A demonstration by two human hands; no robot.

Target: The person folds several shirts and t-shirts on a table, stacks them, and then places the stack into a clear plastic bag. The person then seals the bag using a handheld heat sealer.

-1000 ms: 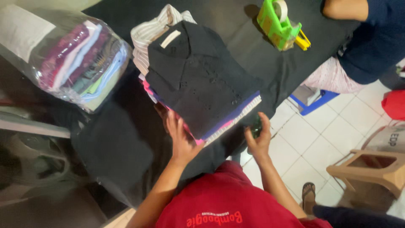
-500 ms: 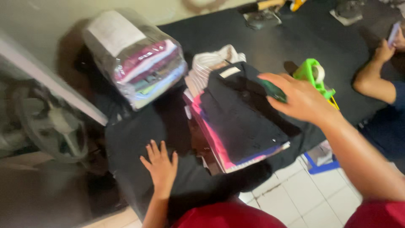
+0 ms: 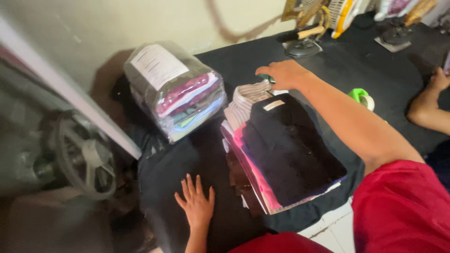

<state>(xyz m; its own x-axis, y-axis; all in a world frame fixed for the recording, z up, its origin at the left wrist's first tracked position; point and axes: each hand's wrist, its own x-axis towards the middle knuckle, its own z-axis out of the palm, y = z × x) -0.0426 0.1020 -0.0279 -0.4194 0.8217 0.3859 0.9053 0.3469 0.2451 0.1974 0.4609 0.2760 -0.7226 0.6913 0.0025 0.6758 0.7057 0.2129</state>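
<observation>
A stack of folded shirts (image 3: pixel 281 154) lies on the black table (image 3: pixel 356 70), with a dark shirt on top and pink and striped ones under it. My right hand (image 3: pixel 281 75) reaches over the far end of the stack, fingers curled around a small dark object that is mostly hidden. My left hand (image 3: pixel 196 201) rests flat with fingers spread on the black cloth, just left of the stack's near corner.
A clear plastic bag of folded clothes (image 3: pixel 176 91) sits left of the stack. A green tape dispenser (image 3: pixel 361 97) lies to the right. Irons (image 3: pixel 304 40) stand at the table's far side. Another person's arm (image 3: pixel 429 110) rests at the right edge.
My right hand has moved from the right of the stack to its far end. My left hand stays flat on the table. The view has swung right.
</observation>
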